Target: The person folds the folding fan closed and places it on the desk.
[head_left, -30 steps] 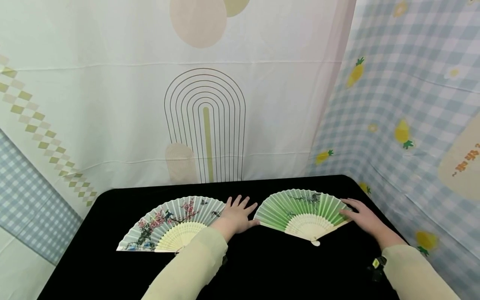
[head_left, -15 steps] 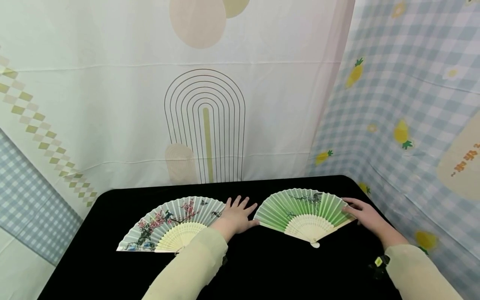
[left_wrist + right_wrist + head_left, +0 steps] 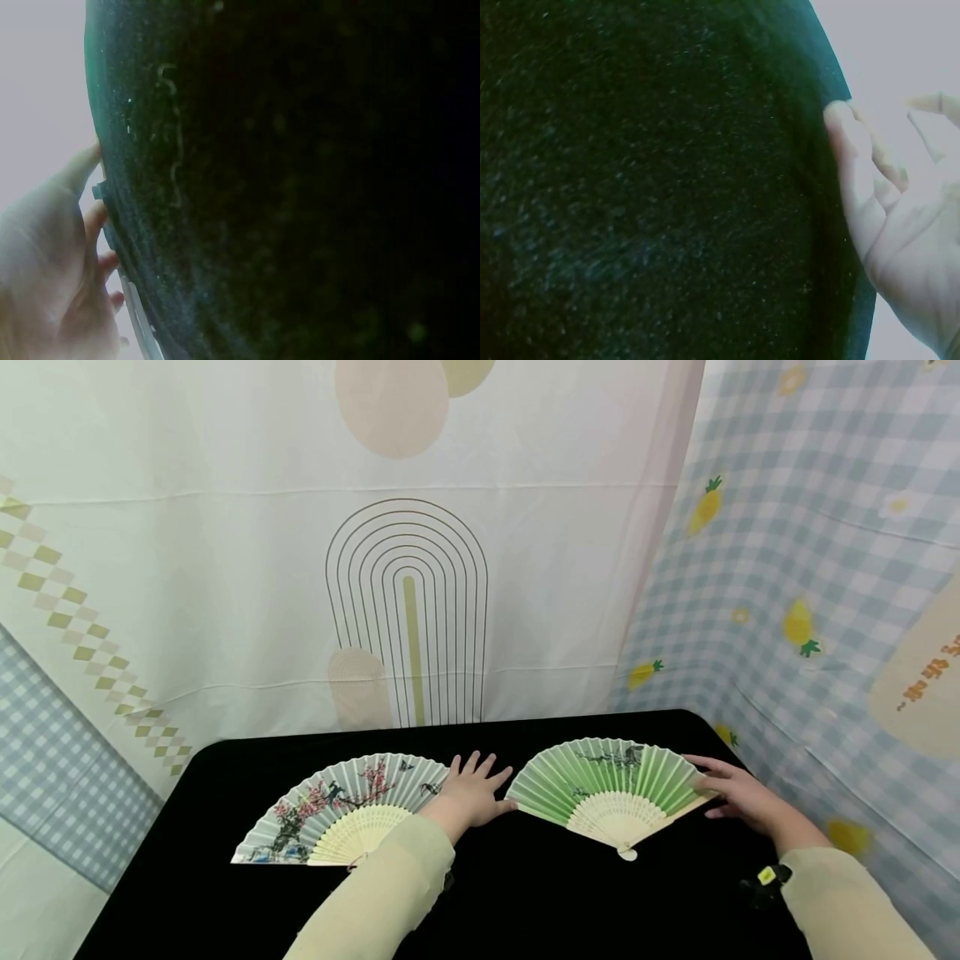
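Observation:
A green folding fan [image 3: 622,785] lies spread on the black-covered table, its pale ribs meeting at a pivot toward me. My left hand [image 3: 471,793] lies with fingers spread; its thumb tip is right at the green fan's left edge. Fingertips of that hand overlap the right end of a second spread fan [image 3: 341,810], white with pink blossoms, whose pivot my left sleeve partly covers. At the green fan's right edge is my right hand [image 3: 742,795], one fingertip over the outer rib and the thumb apart from it. In the right wrist view the right hand's fingers look loosely bent.
Black cloth [image 3: 570,902] covers the table. A white patterned curtain [image 3: 225,568] hangs behind it, and a blue checked curtain [image 3: 780,552] with pineapples hangs to the right. A small dark device [image 3: 767,885] sits at my right wrist.
My right hand has moved slightly right, and the green fan's right edge has gone with it, so the fan is spread a little wider. The left hand stays in place.

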`<state>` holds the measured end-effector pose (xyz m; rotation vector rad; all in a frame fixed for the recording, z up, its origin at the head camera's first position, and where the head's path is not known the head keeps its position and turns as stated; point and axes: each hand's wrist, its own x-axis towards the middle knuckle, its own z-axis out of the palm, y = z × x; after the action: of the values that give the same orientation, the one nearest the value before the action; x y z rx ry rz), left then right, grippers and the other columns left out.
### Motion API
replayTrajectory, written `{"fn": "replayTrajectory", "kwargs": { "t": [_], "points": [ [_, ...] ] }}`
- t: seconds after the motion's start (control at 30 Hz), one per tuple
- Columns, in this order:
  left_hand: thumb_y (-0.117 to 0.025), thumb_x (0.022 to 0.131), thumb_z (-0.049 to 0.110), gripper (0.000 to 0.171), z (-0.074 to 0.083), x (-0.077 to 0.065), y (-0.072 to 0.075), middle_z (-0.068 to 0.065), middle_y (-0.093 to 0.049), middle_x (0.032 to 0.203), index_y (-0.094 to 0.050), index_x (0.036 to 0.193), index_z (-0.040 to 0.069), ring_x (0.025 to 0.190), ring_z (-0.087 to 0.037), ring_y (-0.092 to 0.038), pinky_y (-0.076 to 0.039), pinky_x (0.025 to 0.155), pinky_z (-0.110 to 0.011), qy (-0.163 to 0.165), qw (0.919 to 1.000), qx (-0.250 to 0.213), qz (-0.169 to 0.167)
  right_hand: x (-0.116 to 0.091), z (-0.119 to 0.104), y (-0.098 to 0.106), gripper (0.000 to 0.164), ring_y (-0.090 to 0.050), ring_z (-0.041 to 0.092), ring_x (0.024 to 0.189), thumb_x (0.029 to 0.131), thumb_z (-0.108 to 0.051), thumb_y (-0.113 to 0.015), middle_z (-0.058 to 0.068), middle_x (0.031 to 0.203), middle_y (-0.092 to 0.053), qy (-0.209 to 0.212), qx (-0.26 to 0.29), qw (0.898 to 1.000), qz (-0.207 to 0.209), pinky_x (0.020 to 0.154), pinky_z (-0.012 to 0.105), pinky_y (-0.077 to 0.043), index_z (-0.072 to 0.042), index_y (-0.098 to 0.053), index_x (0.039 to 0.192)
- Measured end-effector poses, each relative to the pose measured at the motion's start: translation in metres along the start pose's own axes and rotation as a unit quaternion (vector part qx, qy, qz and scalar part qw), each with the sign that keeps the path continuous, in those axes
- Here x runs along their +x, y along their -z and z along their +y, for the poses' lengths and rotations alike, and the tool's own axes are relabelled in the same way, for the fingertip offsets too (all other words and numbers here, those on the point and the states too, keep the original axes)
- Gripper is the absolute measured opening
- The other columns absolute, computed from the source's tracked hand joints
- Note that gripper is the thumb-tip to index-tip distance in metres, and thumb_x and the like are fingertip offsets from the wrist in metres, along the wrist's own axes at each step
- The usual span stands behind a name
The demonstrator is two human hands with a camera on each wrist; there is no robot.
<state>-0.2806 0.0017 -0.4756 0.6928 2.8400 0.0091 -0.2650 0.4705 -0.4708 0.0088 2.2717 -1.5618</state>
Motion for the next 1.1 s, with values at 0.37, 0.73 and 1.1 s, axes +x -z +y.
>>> {"fn": "replayTrajectory", "kwargs": {
  "t": [0.37, 0.73, 1.1],
  "points": [
    [-0.038, 0.098, 0.067, 0.068, 0.0, 0.0, 0.001, -0.001, -0.019, 0.164, -0.027, 0.157, 0.036, 0.151, -0.029, -0.011, -0.009, 0.121, -0.054, 0.001, 1.0, -0.006, -0.001, -0.006, -0.002, 0.008, 0.054, -0.066, 0.018, 0.102, 0.106, -0.004, -0.04, -0.011, 0.124, -0.063, 0.048, 0.127, 0.982, -0.131, 0.084, 0.038, -0.059, -0.044, -0.049, 0.14],
    [-0.041, 0.098, 0.065, 0.067, 0.001, -0.002, 0.006, -0.002, -0.02, 0.164, -0.029, 0.157, 0.035, 0.151, -0.03, -0.011, -0.008, 0.121, -0.055, 0.002, 0.9998, -0.019, -0.006, -0.007, -0.005, 0.015, 0.066, -0.065, 0.023, 0.11, 0.105, 0.008, -0.023, 0.003, 0.128, -0.063, 0.082, 0.233, 0.941, -0.232, 0.092, 0.039, -0.056, -0.038, -0.052, 0.142],
    [-0.043, 0.097, 0.065, 0.068, -0.001, -0.002, 0.005, -0.002, -0.02, 0.164, -0.03, 0.157, 0.035, 0.151, -0.031, -0.011, -0.008, 0.121, -0.056, 0.001, 0.9993, -0.037, -0.005, -0.009, -0.008, 0.017, 0.069, -0.061, 0.031, 0.117, 0.104, 0.01, -0.019, 0.0, 0.14, -0.057, 0.084, 0.254, 0.925, -0.27, 0.097, 0.046, -0.053, -0.037, -0.048, 0.146]
  ]
}}
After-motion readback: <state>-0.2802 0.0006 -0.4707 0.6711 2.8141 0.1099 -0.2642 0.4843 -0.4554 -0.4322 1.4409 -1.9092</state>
